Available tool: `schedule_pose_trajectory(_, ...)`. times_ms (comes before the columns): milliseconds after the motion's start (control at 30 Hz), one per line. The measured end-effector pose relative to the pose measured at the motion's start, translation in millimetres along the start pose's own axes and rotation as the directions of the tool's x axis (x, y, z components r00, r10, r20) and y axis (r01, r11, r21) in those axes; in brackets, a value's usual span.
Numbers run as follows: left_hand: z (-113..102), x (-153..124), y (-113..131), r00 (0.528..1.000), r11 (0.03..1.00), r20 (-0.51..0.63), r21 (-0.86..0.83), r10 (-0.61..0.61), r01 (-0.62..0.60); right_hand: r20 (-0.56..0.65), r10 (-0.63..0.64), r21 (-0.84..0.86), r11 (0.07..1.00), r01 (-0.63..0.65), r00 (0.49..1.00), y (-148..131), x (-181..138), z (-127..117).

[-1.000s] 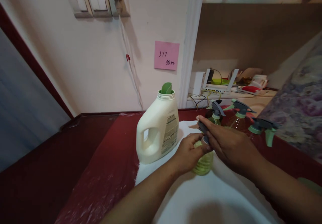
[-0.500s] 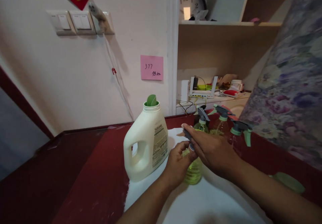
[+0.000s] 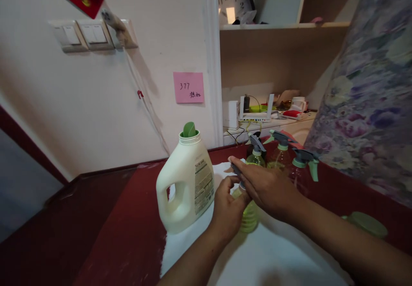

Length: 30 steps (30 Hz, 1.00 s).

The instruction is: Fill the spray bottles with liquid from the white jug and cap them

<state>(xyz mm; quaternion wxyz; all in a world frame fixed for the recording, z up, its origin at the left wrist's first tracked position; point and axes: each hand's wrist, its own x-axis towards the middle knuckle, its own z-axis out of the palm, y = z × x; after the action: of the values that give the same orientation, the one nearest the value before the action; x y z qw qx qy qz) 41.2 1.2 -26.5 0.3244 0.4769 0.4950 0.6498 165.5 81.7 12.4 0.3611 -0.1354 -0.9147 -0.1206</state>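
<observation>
A clear spray bottle [image 3: 249, 219] with yellow-green liquid stands on a white sheet [image 3: 273, 256]. My left hand [image 3: 227, 211] is closed round its neck, thumb and fingers near the collar. Over the grey spray head [image 3: 236, 169] lies my right hand [image 3: 272, 188], its fingers pressed together against the head and partly hiding it. To the left is a large cream detergent jug [image 3: 185, 183], upright and uncapped, with a green spout inside its mouth. Behind my right hand are more spray bottles: one with yellow liquid [image 3: 256, 159], another [image 3: 279, 159] and a pinkish one [image 3: 301, 174].
A pale green cap or dish [image 3: 367, 224] lies on the dark red table [image 3: 128, 226] at the right. Behind are a shelf with a white router [image 3: 255, 116] and a clock [image 3: 236, 3]. A cord [image 3: 151, 114] hangs down the wall. A floral curtain [image 3: 363, 93] borders the right.
The view has shifted slightly, moving the scene a little leftward. Both hands remain at the neck and spray head of the same bottle, with hardly any change in their grip.
</observation>
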Motion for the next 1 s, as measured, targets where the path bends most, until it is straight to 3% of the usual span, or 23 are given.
schedule_pose_trajectory(133,-16.5,2.1,2.3,0.978,0.999,0.205,-0.001,-0.035,0.036,-0.018,-0.017,0.017,1.000,0.017,1.000,1.9,-2.0,1.1)
schedule_pose_trajectory(200,-18.5,0.4,3.2,0.976,0.999,0.217,0.022,-0.033,0.029,-0.030,-0.017,0.013,1.000,0.018,0.999,1.6,-2.5,1.0)
schedule_pose_trajectory(400,3.5,-4.9,3.9,0.997,0.996,-0.069,0.082,0.026,-0.021,-0.033,-0.040,-0.004,0.999,0.040,0.999,-0.6,-2.2,-1.4)
schedule_pose_trajectory(500,8.6,-4.0,2.1,0.992,0.995,-0.124,0.100,0.024,-0.012,-0.023,-0.028,-0.014,1.000,0.028,0.999,0.6,-3.0,-2.0)
schedule_pose_trajectory(567,4.6,-3.0,0.6,0.996,0.996,-0.089,0.085,0.009,-0.001,-0.020,-0.027,-0.010,1.000,0.027,0.999,2.1,-3.8,-1.5)
schedule_pose_trajectory(733,-16.7,-1.1,0.9,0.981,0.999,0.192,0.024,-0.027,0.023,-0.017,-0.027,0.011,1.000,0.028,0.999,3.1,-4.8,0.7)
schedule_pose_trajectory(800,-20.4,-1.7,2.8,0.971,0.999,0.235,0.028,-0.031,0.025,-0.019,-0.025,0.012,1.000,0.025,1.000,2.0,-4.6,0.5)
schedule_pose_trajectory(867,-17.9,-3.2,4.2,0.979,0.999,0.202,0.039,-0.027,0.020,-0.017,-0.030,0.005,1.000,0.030,0.999,0.7,-4.4,-0.4)
schedule_pose_trajectory(1000,-2.3,-4.6,3.5,1.000,0.998,0.010,0.055,-0.006,0.005,-0.007,-0.038,-0.014,0.999,0.038,0.999,-0.7,-4.0,-2.7)
